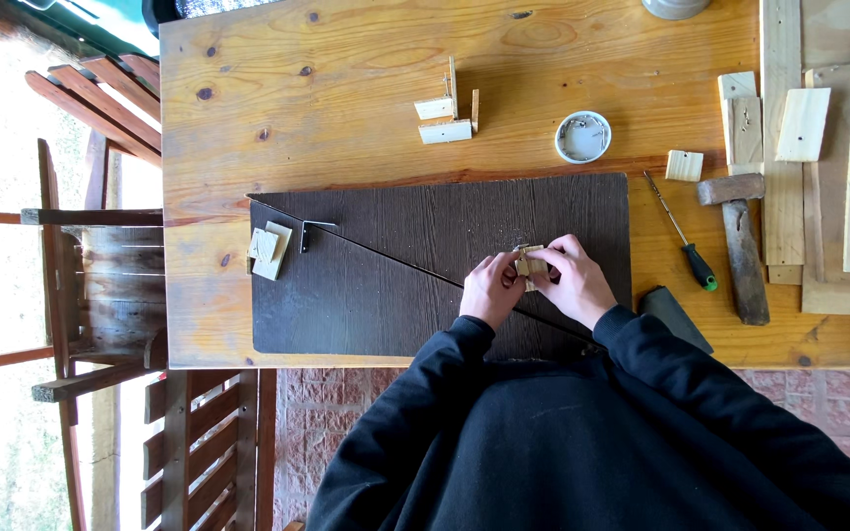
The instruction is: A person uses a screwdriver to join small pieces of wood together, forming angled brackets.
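Table: long knotty pine-plank table point(346, 59); carries all items.
Board: dark brown wood-grain rectangular board point(366, 295) lying flat on table; your work surface.
Hammer: wooden-handled hammer point(740, 246), well right of board, untouched.
Workpiece: small pale wooden block assy point(529, 264), over board's right half, betw. your hands. Judged light, stiff, thin pcs may split; grip by side edges w/ fingertips.
L hand: left hand point(490, 289) fingers closed on block's left side.
R hand: right hand point(573, 280) pinches block's top/right.
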